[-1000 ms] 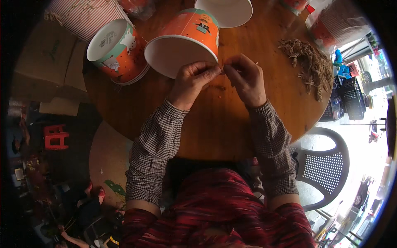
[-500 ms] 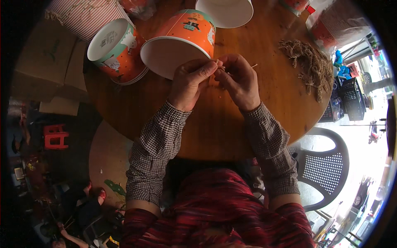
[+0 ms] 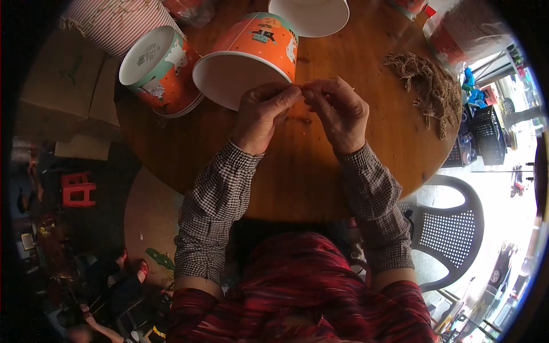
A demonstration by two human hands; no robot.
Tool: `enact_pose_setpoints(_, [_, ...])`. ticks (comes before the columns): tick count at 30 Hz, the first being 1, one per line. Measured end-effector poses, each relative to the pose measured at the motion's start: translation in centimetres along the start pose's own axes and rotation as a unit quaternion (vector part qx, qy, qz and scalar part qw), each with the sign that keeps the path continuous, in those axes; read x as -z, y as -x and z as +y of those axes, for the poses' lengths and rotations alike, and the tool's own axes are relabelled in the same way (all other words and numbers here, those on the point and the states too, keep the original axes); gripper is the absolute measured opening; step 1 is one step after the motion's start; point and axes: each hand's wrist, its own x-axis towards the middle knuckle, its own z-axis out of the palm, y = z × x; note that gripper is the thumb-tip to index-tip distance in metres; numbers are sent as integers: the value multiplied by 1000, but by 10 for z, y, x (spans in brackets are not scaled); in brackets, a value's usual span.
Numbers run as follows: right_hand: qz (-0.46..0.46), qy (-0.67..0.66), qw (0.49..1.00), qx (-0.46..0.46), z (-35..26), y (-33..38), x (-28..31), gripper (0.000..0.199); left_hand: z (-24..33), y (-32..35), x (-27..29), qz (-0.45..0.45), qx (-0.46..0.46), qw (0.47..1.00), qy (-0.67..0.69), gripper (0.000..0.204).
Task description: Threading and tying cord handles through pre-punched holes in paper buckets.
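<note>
Over the wooden table, my left hand (image 3: 262,114) is closed in a pinch on a thin brown cord, mostly hidden by the fingers. Close to its thumb tip, my right hand (image 3: 343,114) also pinches the cord, thumb against forefinger. Just beyond my left hand an orange and green paper bucket (image 3: 251,37) with cartoon figures lies on its side, its white mouth toward me and partly covered by that hand. A pile of loose brown cords (image 3: 426,91) lies on the right of the table.
Left of the lying bucket stand upturned stacked paper buckets (image 3: 163,74), with a tall striped stack (image 3: 123,23) behind. A white bucket (image 3: 311,17) lies at the far side. Bagged buckets (image 3: 466,34) are at the far right. A dark plastic chair (image 3: 449,234) stands right of the table (image 3: 297,183).
My right hand has drawn slightly to the right and its fingers have shifted their pinch. My left hand stays nearly still at the bucket's rim. Less of the cord shows between the hands.
</note>
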Motion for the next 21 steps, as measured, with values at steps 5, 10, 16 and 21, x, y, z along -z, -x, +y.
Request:
enact_pose_setpoints(5, [14,-114,990,-87,0,-1,1,10,5,0,5,-33,-3,999,-27,17])
enact_pose_setpoints(10, [-8,-161,978,-135,6,-2,4,9,3,-2,4,-25,-42,994,-103,16])
enact_pose_setpoints(16, [15,96,995,-18,9,-1,3,12,-18,-14,10,-16,-149,952,-265,17])
enact_pose_setpoints(21, [3,61,996,-69,17,-1,0,12,-20,-15,11,9,-239,891,-387,17])
